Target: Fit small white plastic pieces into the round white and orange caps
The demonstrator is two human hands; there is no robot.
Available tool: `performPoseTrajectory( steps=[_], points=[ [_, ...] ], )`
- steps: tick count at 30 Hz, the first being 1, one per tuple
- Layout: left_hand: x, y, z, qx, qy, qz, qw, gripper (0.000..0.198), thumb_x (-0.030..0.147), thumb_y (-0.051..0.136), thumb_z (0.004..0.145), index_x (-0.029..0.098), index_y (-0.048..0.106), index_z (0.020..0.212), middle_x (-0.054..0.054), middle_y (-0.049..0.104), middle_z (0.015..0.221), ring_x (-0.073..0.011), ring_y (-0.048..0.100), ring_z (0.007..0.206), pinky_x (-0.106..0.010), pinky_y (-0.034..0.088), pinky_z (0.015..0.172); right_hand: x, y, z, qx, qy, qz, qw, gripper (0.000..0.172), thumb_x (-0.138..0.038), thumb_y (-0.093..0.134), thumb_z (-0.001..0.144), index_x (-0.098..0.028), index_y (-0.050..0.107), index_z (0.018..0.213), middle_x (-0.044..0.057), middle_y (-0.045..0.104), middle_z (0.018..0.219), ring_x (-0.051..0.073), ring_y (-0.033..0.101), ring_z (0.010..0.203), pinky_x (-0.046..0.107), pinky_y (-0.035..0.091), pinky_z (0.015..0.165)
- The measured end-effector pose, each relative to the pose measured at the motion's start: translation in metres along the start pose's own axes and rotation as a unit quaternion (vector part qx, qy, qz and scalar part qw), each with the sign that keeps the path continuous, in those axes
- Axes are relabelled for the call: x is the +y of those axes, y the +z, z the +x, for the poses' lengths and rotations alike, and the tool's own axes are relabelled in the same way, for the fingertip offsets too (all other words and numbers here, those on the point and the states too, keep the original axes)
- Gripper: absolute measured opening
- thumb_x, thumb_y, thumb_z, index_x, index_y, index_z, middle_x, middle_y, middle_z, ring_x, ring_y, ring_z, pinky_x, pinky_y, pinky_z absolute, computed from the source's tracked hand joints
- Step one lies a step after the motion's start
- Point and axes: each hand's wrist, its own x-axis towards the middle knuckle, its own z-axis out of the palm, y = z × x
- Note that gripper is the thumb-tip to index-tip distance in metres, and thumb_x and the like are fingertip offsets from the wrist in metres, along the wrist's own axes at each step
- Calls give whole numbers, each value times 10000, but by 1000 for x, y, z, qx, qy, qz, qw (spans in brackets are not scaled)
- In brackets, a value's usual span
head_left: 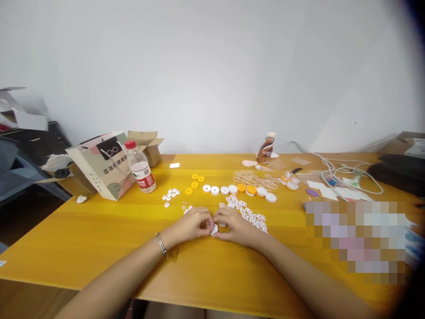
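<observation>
Both my hands rest on the yellow table (99,239), fingertips meeting over a small white round plastic piece (214,229). My left hand (194,223), with a metal bracelet at the wrist, is pinched on its left side. My right hand (232,226) is closed on its right side. A pile of white openwork discs (247,212) lies just beyond my right hand. Small white bits (170,195) lie beyond my left hand. Farther back runs a row of yellow, white and orange round caps (232,189), with clear rings (252,177) behind them.
A water bottle with a red cap (140,167), a printed paper bag (102,166) and a small open carton (148,144) stand at the back left. A brown drink bottle (266,148) stands by the wall. White cables (345,170) and papers lie at the right.
</observation>
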Motion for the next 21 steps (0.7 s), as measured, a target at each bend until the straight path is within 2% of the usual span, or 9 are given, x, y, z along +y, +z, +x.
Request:
performPoseTrajectory(
  steps=[4,9,13,15,18,21],
  points=[
    [2,0,0,-7,-9,17,1000,65,222,563,750,161,579,766,-8,575,759,-116,513,670,-221,382,640,1,1,0,2,5,4,1000,208,-365,609,716,-222,592,867,37,549,895,188,478,869,327,375,778],
    [5,-2,-2,1,16,75,997,86,252,538,780,179,583,779,-9,586,768,-144,526,747,-264,361,704,-4,-1,0,14,8,10,1000,207,-359,615,710,-206,572,843,45,538,895,186,478,868,325,386,775],
    [7,-7,-4,37,24,82,996,92,257,516,799,190,576,814,-4,584,791,-141,510,764,-275,346,733,-9,-4,0,21,28,109,993,178,-321,561,757,-200,546,887,33,556,873,158,499,815,296,409,740],
    [7,-9,-3,67,19,73,995,100,264,511,806,192,577,831,-5,579,800,-139,500,766,-276,346,734,-9,-2,2,25,56,206,977,210,-326,534,776,-201,527,944,21,572,851,136,516,756,278,424,704],
    [8,-11,-3,94,20,58,994,124,275,504,816,202,592,863,-12,570,818,-140,492,779,-276,354,726,-6,3,5,43,100,355,929,300,-352,575,741,-191,508,985,17,591,845,127,546,745,282,438,710],
    [5,-14,-2,111,36,34,993,162,295,495,825,210,610,901,-28,559,858,-141,495,804,-279,372,737,-3,7,7,58,131,443,885,356,-339,645,676,-185,516,970,27,608,864,135,568,783,298,444,743]
  ],
)
